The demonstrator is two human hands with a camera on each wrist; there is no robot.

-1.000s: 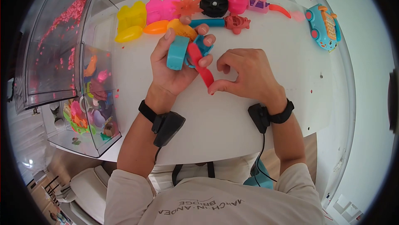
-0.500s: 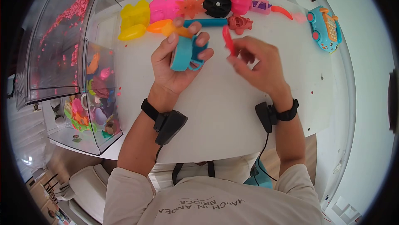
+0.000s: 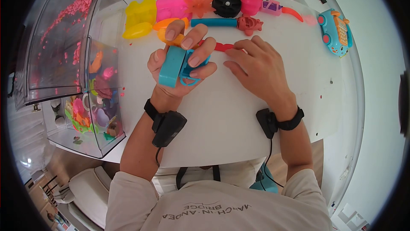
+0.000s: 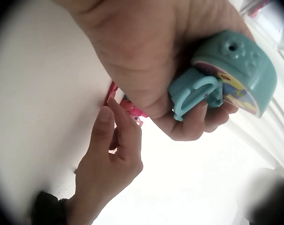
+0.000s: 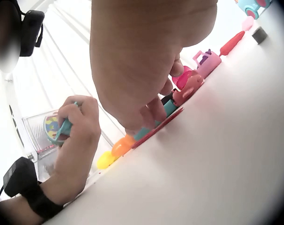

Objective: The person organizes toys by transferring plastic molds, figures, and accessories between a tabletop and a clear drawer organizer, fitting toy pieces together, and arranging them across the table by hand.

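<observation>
Okay, left to right: at least two clear hard-plastic boxes (image 3: 51, 81), pink bits in one, mixed coloured toys in another. One glossy yellow lobed piece (image 3: 141, 13), one smooth yellow oval (image 3: 137, 30) just below it. One left hand (image 4: 146, 56), fingers curled round two teal plastic pieces: a chunky teal block (image 3: 172, 66) with rounded edges, a small hole and a printed picture on one flat face, plus a teal looped piece (image 4: 195, 93) with a thin curved handle. One pink lobed piece (image 3: 173, 7). Orange stuff partly sits behind the left fingertips; can't tell whether the hand touches it. One orange spiky star (image 3: 200, 5), pointed arms. One straight blue tube (image 3: 213, 22) lying lengthwise. One thin red strip (image 3: 218, 46), flat on the smooth white table (image 3: 218, 124) between the hands, below the tube. One round black wheel (image 3: 226, 5), lighter hub. One reddish figure (image 3: 249, 25), knobbly, at the tube's right end. One rounded pink cup (image 3: 251, 5). One right hand (image 3: 260, 66), fingers bent over the strip's right end, thumb apart, a loose narrow gap; contact pressure can't be told. One pink-and-purple basket (image 3: 271, 7), one curved red piece (image 3: 292, 14), one pale pink piece (image 3: 309, 20). Last, one light-blue toy phone (image 3: 336, 32), button pad, red wheels.
</observation>
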